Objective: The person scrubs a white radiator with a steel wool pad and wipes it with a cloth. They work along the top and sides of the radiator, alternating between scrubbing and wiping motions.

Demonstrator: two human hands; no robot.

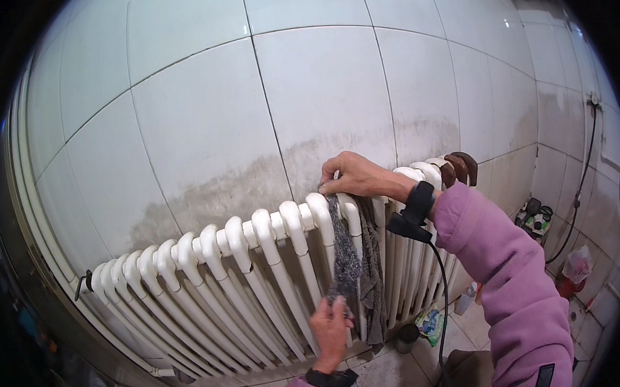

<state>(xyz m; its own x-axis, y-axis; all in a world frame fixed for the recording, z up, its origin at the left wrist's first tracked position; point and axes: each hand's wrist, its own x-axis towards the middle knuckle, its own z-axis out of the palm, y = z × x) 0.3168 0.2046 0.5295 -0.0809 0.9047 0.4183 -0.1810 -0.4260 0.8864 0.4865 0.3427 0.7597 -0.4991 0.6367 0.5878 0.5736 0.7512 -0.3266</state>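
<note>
A white column radiator [262,237] stands against the tiled wall. A speckled grey cloth [346,254] runs down between two of its columns from the top. My left hand [330,325], low in front of the radiator, grips the cloth's lower end. My right hand [353,175] is at the top of the radiator, its fingers pinched behind the upper end of the same cloth; what lies between the fingertips is partly hidden. Just to the right hangs a darker grey-brown cloth [372,284], draped over the radiator.
Grey stains mark the wall tiles [222,195]. A dark round container [408,337] and a colourful plastic packet [431,323] are on the floor below. A black cable [444,291] hangs from my right wrist. A power strip with plugs [534,217] is at the right.
</note>
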